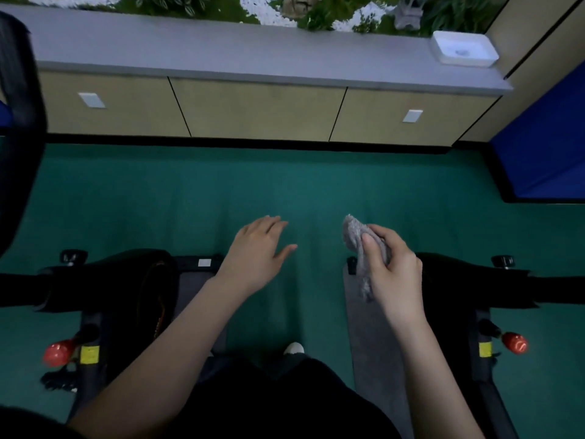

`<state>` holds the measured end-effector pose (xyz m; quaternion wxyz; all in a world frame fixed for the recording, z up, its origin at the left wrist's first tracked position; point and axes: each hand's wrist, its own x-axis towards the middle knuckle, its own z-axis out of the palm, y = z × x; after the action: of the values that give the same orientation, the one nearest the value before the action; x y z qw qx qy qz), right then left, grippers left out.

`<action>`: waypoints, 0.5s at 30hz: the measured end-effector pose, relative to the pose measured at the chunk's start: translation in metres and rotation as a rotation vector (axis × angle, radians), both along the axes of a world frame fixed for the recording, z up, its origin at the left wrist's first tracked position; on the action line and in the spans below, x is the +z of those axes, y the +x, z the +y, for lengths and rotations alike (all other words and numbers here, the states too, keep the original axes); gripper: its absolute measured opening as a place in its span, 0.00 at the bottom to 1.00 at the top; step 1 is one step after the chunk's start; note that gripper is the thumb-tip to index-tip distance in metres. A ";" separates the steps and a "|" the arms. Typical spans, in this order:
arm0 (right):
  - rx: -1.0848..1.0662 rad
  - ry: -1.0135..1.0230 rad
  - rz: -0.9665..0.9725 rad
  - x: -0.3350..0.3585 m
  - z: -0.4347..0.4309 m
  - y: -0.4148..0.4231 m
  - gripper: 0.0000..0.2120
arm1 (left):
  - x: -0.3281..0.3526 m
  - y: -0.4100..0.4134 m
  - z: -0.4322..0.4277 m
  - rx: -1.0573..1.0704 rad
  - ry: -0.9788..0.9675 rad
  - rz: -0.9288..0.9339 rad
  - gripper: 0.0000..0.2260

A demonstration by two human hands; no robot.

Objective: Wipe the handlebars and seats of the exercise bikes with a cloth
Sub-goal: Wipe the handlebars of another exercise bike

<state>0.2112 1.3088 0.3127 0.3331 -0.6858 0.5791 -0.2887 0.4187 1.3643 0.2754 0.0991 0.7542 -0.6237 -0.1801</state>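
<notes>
- Cloth, grey and crumpled, is held in the right hand above the green floor, in the gap between two exercise bikes and touching neither.
- Green flooring runs to beige cabinet fronts under a grey worktop, with plants beyond it. A blue pad fills the right corner.
- Right hand: the thumb and curled fingers pinch the cloth, and a loose tail hangs below the palm.
- Left hand: palm down, fingers straight and slightly spread, holding nothing, hovering over the floor.
- Counted:
  - two bikes, left bike and right bike
  - two red knobs, left knob and right knob
  - three cabinet fronts
  - one white tray on the worktop's right end
  - one cloth
  - one white shoe tip
</notes>
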 end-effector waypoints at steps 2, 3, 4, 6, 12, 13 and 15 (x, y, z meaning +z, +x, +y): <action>-0.004 0.013 -0.003 -0.003 -0.008 -0.018 0.13 | -0.008 -0.012 -0.006 0.016 0.030 -0.004 0.25; -0.007 0.020 -0.011 -0.005 -0.012 -0.026 0.12 | -0.011 -0.017 -0.008 0.025 0.051 -0.007 0.26; -0.012 0.031 -0.021 -0.006 -0.016 -0.033 0.12 | -0.012 -0.020 -0.009 0.035 0.069 -0.011 0.26; -0.026 0.059 -0.048 -0.008 -0.023 -0.044 0.11 | -0.014 -0.024 -0.011 0.056 0.090 -0.015 0.26; 0.007 0.062 -0.068 -0.014 -0.051 -0.047 0.08 | -0.010 -0.017 -0.028 0.142 0.107 -0.001 0.25; 0.020 0.054 -0.063 -0.014 -0.057 -0.044 0.08 | -0.010 -0.014 -0.033 0.153 0.112 0.005 0.25; 0.042 0.043 -0.053 -0.014 -0.071 -0.037 0.08 | -0.011 -0.008 -0.046 0.171 0.120 0.019 0.25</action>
<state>0.1739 1.2375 0.2990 0.3687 -0.6827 0.5616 -0.2873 0.4111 1.3184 0.2646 0.0746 0.8075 -0.5441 -0.2151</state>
